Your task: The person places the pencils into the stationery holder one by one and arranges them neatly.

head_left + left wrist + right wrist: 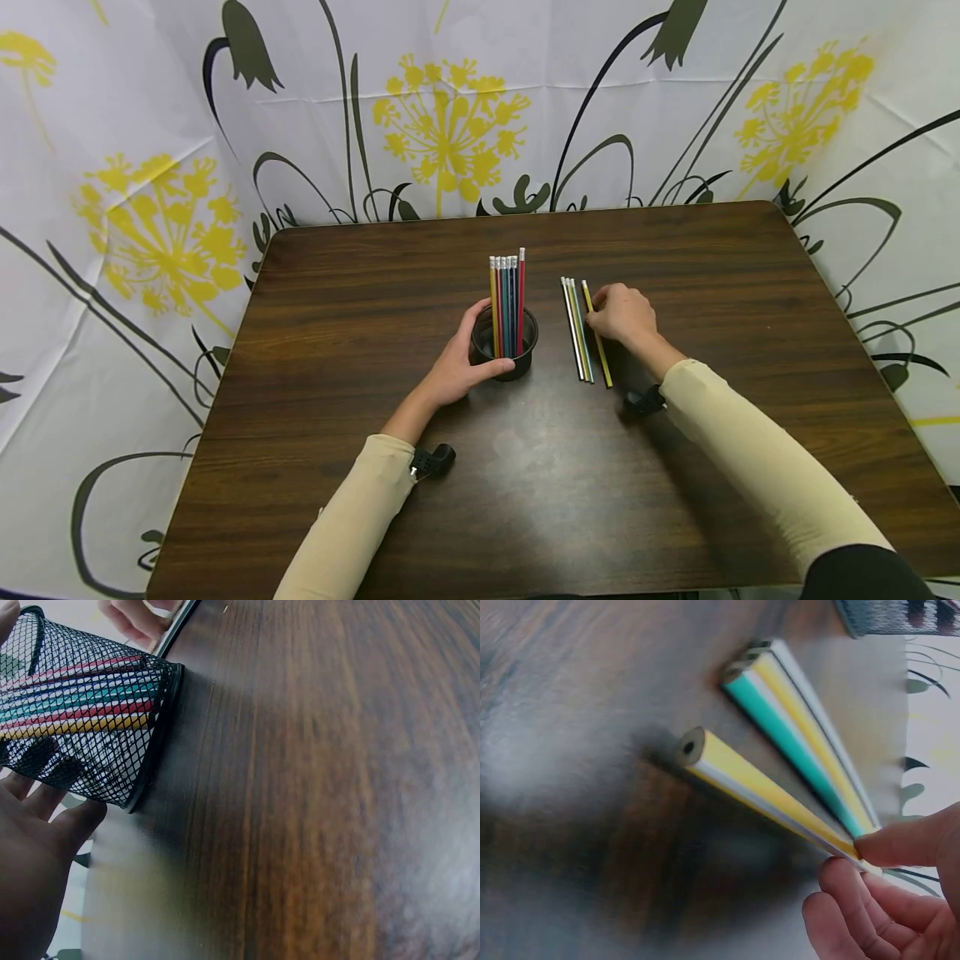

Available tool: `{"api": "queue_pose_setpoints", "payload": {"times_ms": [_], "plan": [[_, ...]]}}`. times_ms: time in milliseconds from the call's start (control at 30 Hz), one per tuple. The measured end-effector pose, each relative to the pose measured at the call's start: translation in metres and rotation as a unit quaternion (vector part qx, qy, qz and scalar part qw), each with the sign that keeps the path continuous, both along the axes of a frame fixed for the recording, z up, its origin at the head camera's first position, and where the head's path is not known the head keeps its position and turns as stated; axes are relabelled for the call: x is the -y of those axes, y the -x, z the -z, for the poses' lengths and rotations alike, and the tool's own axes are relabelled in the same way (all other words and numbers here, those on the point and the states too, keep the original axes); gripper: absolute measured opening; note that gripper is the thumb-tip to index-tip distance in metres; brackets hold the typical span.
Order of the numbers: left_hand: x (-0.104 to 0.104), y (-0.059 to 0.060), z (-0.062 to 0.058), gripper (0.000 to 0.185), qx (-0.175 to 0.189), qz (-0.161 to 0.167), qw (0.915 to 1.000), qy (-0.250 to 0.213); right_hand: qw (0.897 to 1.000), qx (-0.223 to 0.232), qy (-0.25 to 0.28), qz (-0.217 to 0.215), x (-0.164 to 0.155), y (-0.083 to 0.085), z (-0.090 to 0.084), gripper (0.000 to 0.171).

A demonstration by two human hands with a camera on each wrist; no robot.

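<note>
Yeah, your left hand (pixel 34 851) is gripping that black mesh cup (pixel 109 761), base facing the wood-grain tabletop (pixel 307 787). You can see red, teal and yellow pencils (pixel 82 712) through the mesh, and your right hand (pixel 136 619) pokes in up top.

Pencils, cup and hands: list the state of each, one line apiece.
Mesh cup: upright
Cup pencils: standing, eraser ends up
Side-by-side pencils: lying on the table
Separate yellow pencil: pinched, near end unsharpened
Left hand: gripping cup
Right hand: pinching yellow pencil

cup (pixel 901 618) cropped, tabletop (pixel 570 855) blurred, right wrist view
</note>
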State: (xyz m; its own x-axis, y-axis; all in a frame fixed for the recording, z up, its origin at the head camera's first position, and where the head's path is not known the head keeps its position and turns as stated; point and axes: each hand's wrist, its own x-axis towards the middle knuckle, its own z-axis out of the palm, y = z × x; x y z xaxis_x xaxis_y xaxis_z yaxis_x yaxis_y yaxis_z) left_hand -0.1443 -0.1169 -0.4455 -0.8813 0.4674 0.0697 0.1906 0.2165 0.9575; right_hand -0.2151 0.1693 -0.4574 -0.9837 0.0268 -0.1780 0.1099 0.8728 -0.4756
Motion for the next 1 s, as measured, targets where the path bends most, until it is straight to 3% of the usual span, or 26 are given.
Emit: {"api": "queue_pose_setpoints", "payload": {"times_ms": [200, 333, 433, 567, 667, 733, 833, 1000], "plan": [[0.000, 0.000, -0.001, 0.086, 0.004, -0.002, 1.0000, 0.009, 0.994, -0.075, 0.068, 0.028, 0.000, -0.007, -0.024, 0.027], [0.000, 0.000, -0.001, 0.087, 0.007, -0.004, 0.9998, 0.020, 0.979, -0.153, 0.132, 0.034, 0.006, -0.014, -0.050, 0.027], [0.000, 0.000, -0.002, 0.087, 0.003, -0.004, 0.9998, 0.020, 0.953, -0.215, 0.214, 0.023, 0.013, -0.020, -0.069, 0.024], [0.001, -0.001, -0.001, 0.087, 0.001, -0.001, 0.9999, 0.015, 0.904, -0.281, 0.323, -0.015, 0.027, -0.032, -0.089, 0.023], [0.001, -0.001, -0.001, 0.087, 0.002, -0.001, 0.9999, 0.013, 0.874, -0.316, 0.365, -0.054, 0.042, -0.044, -0.102, 0.024], [0.001, 0.000, -0.001, 0.086, 0.000, 0.001, 1.0000, 0.007, 0.863, -0.330, 0.373, -0.081, 0.053, -0.055, -0.111, 0.024], [0.001, 0.000, -0.001, 0.086, -0.005, 0.003, 1.0000, -0.001, 0.859, -0.338, 0.366, -0.118, 0.066, -0.067, -0.115, 0.024], [0.001, 0.000, -0.001, 0.085, -0.008, 0.004, 1.0000, -0.001, 0.870, -0.319, 0.344, -0.152, 0.073, -0.065, -0.091, 0.024]]}}
